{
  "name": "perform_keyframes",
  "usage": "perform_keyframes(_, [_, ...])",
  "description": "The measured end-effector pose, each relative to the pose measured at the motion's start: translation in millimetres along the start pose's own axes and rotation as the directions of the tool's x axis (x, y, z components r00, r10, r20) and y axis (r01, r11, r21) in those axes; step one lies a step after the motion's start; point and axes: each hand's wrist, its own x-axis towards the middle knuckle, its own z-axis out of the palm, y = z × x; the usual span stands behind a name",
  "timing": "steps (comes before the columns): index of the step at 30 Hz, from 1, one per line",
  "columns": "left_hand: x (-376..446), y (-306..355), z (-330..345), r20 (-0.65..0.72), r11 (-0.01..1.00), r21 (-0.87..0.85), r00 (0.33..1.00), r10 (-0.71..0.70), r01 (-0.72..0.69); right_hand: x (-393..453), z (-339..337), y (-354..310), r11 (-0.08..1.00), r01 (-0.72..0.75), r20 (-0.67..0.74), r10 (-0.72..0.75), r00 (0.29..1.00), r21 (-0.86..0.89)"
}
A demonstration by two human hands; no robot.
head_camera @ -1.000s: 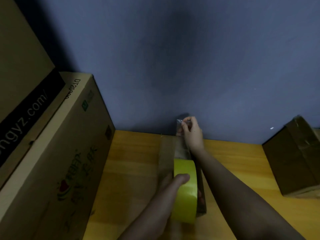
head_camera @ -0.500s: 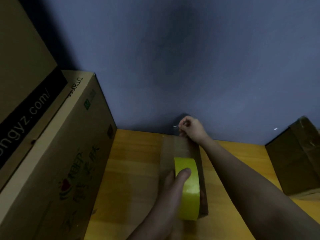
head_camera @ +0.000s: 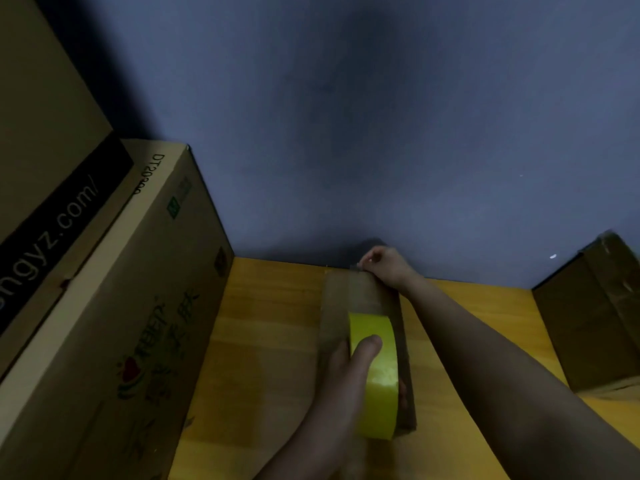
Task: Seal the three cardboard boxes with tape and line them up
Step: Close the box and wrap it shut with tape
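Left hand (head_camera: pixel 349 372) curled round glossy yellow roll (head_camera: pixel 375 372), upright on narrow matte box (head_camera: pixel 334 306) lying on wooden table (head_camera: pixel 277 306). Right hand (head_camera: pixel 386 263) pinching clear tape end (head_camera: pixel 358 268) at box's far edge by wall; tape barely visible. Second box (head_camera: pixel 588 323) cut off right.

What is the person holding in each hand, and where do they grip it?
The left hand grips the yellow tape roll around its rim, thumb on top. The right hand pinches the tape's free end at the narrow box's far edge.
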Motion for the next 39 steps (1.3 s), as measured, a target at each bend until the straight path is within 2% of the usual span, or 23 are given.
perform_keyframes(4, [0.2,-0.3,1.4,-0.044,1.000,0.030,0.999,0.006,-0.004,4.7,-5.0,-12.3,0.985,-0.142,0.170,0.157,0.973,-0.098])
perform_keyframes(7, [-0.2,1.0,2.2,-0.079,0.997,0.072,0.997,0.025,-0.019,7.1,-2.8,-20.8,0.944,-0.164,0.228,0.233,0.945,-0.286])
perform_keyframes(11, [-0.3,-0.1,0.9,-0.054,0.997,0.075,0.998,0.023,-0.019,9.8,-1.0,-20.6,0.925,-0.300,0.286,0.360,0.888,-0.232])
perform_keyframes(12, [0.6,-1.0,0.4,-0.035,0.997,0.078,0.999,0.019,-0.016,11.5,-1.7,-20.6,0.919,-0.294,0.301,0.368,0.880,-0.264])
perform_keyframes(16, [-0.2,-2.1,-0.3,-0.014,0.998,0.051,1.000,0.027,-0.027,15.9,3.4,-16.6,0.909,-0.240,0.264,0.337,0.904,-0.340])
perform_keyframes(19, [2.2,-3.9,-1.5,-0.019,0.998,0.055,1.000,0.021,-0.020,20.9,7.4,-10.1,0.898,-0.296,0.112,0.347,0.931,-0.326])
perform_keyframes(21, [4.0,-5.3,-1.1,-0.027,0.998,0.052,0.999,0.025,-0.023,24.5,13.9,-2.8,0.934,-0.328,-0.012,0.330,0.944,-0.139])
perform_keyframes(22, [4.1,-5.5,-0.6,-0.029,0.998,0.057,0.999,0.031,-0.029,24.3,15.7,1.9,0.949,-0.314,-0.061,0.314,0.948,0.012])
perform_keyframes(24, [5.2,-5.5,-0.5,-0.044,0.997,0.058,0.998,0.049,-0.047,22.0,17.3,13.1,0.960,-0.162,-0.246,0.218,0.944,0.230])
perform_keyframes(25, [6.5,-6.0,-0.7,-0.052,0.997,0.056,0.997,0.054,-0.051,15.1,16.4,14.3,0.974,-0.052,-0.318,0.122,0.940,0.220])
perform_keyframes(26, [7.4,-5.7,-0.9,-0.058,0.997,0.061,0.997,0.055,-0.052,6.6,14.9,14.6,0.988,0.032,-0.320,0.018,0.947,0.150])
perform_keyframes(28, [8.4,-4.1,-1.5,-0.035,0.997,0.063,0.998,0.057,-0.054,-11.4,15.7,12.7,0.989,0.138,-0.207,-0.145,0.967,-0.048])
perform_keyframes(29, [8.6,-4.4,-1.8,-0.017,0.997,0.059,0.999,0.045,-0.044,-17.6,17.2,13.4,0.982,0.148,-0.153,-0.166,0.974,-0.119])
perform_keyframes(31, [6.6,-3.4,-2.7,0.009,0.999,0.050,1.000,0.010,-0.010,-23.5,18.8,16.7,0.975,0.124,-0.137,-0.151,0.979,-0.186])
perform_keyframes(36, [1.6,-0.8,-6.2,0.069,0.997,0.074,0.997,-0.043,0.038,-22.3,17.5,20.3,0.993,0.106,-0.111,-0.100,0.989,0.050])
perform_keyframes(39, [-5.0,-5.8,-11.2,0.076,0.992,0.109,0.996,0.052,-0.060,-24.1,20.6,20.3,0.990,0.107,-0.126,-0.094,0.988,0.095])
